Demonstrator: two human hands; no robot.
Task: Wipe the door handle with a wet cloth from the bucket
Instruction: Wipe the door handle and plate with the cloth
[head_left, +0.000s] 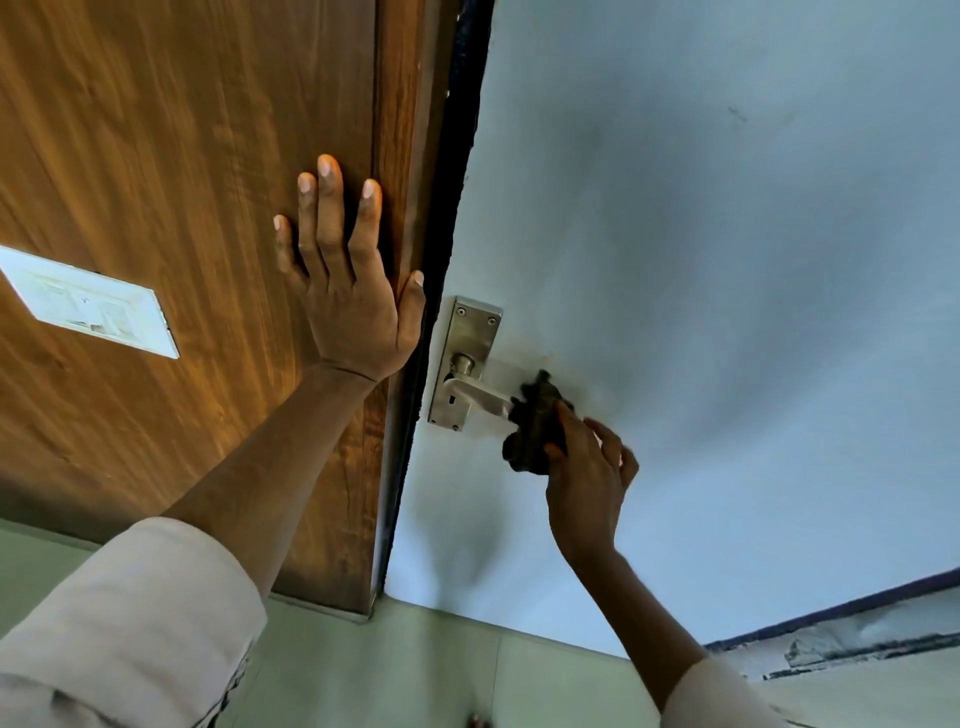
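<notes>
A metal lever door handle (475, 394) on a steel backplate (470, 332) is fixed to the pale grey-white door (701, 260). My right hand (587, 478) grips a dark wet cloth (535, 426), which is wrapped over the free end of the lever. My left hand (350, 280) lies flat with fingers spread on the brown wooden panel (182, 156) beside the door's edge, holding nothing. The bucket is out of sight.
A white switch plate (88, 304) is mounted on the wooden panel at the left. A dark gap (441, 208) runs between panel and door. Pale tiled floor (415, 670) lies below. A worn strip (857, 639) runs along the door's bottom edge at lower right.
</notes>
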